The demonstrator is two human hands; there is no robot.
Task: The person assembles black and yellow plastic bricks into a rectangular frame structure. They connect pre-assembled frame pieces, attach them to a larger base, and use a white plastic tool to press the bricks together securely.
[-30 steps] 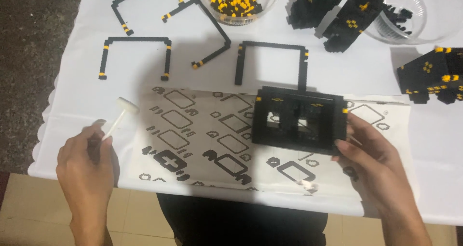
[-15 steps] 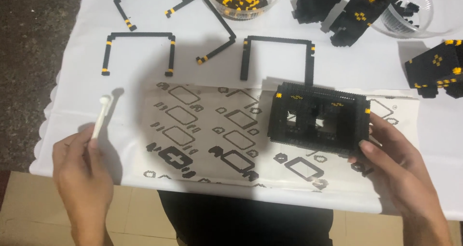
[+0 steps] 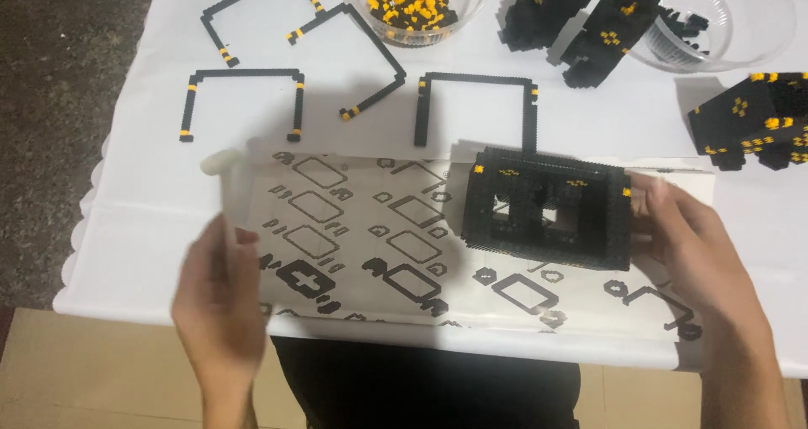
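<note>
Since the earlier frames the left hand (image 3: 220, 299) has lifted off the desk's edge and drifted right over the instruction sheet (image 3: 370, 235), its white stick (image 3: 220, 164) now a blur above it; the block frame (image 3: 547, 209) has shifted a little left under the right hand (image 3: 694, 244).

Left hand: fingers curled narrow, and it seems to grip the stick's lower end — the blur keeps me from being sure. Its fingertips overlap the sheet's left margin.

Right hand: partly open, fingers pressed against the frame's right side, thumb near its lower corner. I cannot tell whether it clamps the frame or only steadies it. That frame — black with small yellow dots — lies flat on the sheet's upper right part, covering some printed diagrams.

Around them on the white desk (image 3: 135, 227): thin black bracket-shaped strips (image 3: 242, 76) above the sheet, one (image 3: 475, 80) just behind the frame; a clear bowl of black and yellow bricks (image 3: 412, 0) at the top; chunky black assemblies (image 3: 581, 17) beside a second clear bowl (image 3: 724, 17); another block (image 3: 753, 118) at the right edge, apart from the right hand.
</note>
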